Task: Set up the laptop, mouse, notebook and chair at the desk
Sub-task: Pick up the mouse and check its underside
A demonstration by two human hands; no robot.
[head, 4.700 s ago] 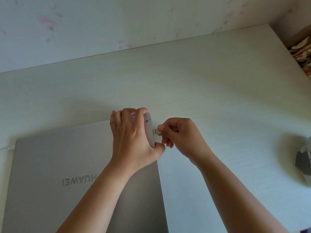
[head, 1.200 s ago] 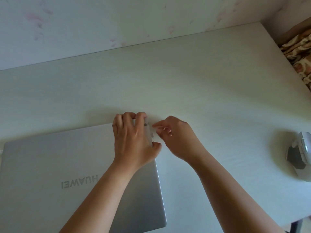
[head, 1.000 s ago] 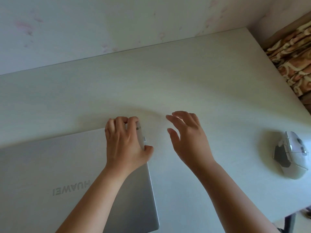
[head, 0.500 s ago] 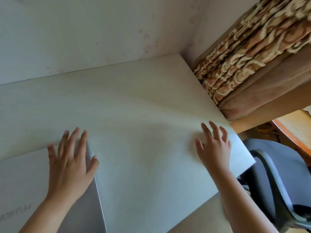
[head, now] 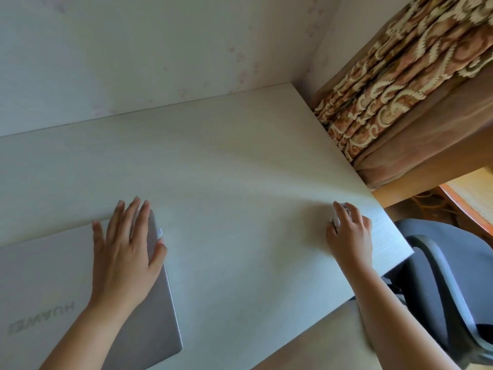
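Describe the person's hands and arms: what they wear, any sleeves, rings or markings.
Both the left hand and the right hand are bare, with no gloves, and no rings or watch show. Both forearms are uncovered as far as the frame's lower edge, with no sleeve in view. The nails are short and look unpainted. No markings show.

Hidden and cropped items, head view

We log the mouse (head: 336, 219) as almost wholly covered by the right hand (head: 350, 235), whose grip we cannot judge. The laptop (head: 45, 284) runs off the left and bottom edges, partly under the left hand (head: 125, 252). The chair (head: 450, 284) is cut by the right edge.
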